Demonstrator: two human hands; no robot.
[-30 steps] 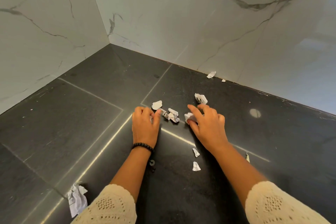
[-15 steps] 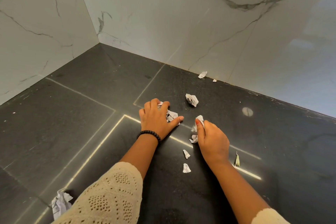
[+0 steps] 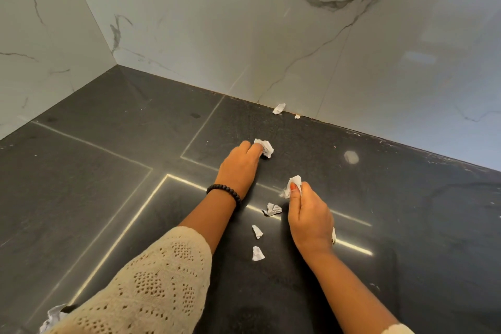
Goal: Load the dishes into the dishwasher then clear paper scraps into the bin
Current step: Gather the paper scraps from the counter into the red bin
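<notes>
- Eight paper scraps are counted on the dark surface [image 3: 81, 198].
- One crumpled scrap [image 3: 267, 147] at the far centre is touched by the left hand [image 3: 240, 168]; whether its fingers are closed around it cannot be told.
- One scrap [image 3: 291, 186] is pinched in the right hand [image 3: 309, 214].
- Three loose scraps [image 3: 272, 209] lie between the forearms.
- Two wall scraps [image 3: 278, 108] lie far, against the marble.
- One near-left scrap [image 3: 53, 317] is partly hidden by the sleeve [image 3: 151, 287].
</notes>
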